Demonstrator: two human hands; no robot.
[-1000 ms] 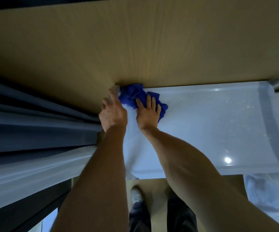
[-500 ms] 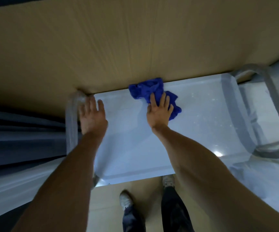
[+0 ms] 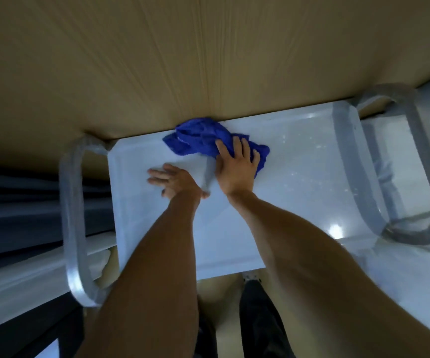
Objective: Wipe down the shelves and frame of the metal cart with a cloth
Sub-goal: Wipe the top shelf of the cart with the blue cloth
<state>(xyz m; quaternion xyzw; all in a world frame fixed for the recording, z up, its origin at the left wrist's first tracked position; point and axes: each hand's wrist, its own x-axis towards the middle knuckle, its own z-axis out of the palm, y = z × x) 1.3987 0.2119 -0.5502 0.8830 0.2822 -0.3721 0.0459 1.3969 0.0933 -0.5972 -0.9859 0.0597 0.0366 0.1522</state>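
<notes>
Two hands on the top shelf [image 3: 299, 192] of the metal cart: right hand [image 3: 237, 167], fingers flat, presses blue cloth [image 3: 203, 138] near the far edge; left hand [image 3: 175, 180], fingers spread, rests bare beside it. Risk: bunched cloth skips the corners; leaning weight may roll the cart.

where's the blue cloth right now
In the head view the blue cloth lies bunched at the far edge of the cart's top shelf, against the wooden wall, under the right hand.
</notes>
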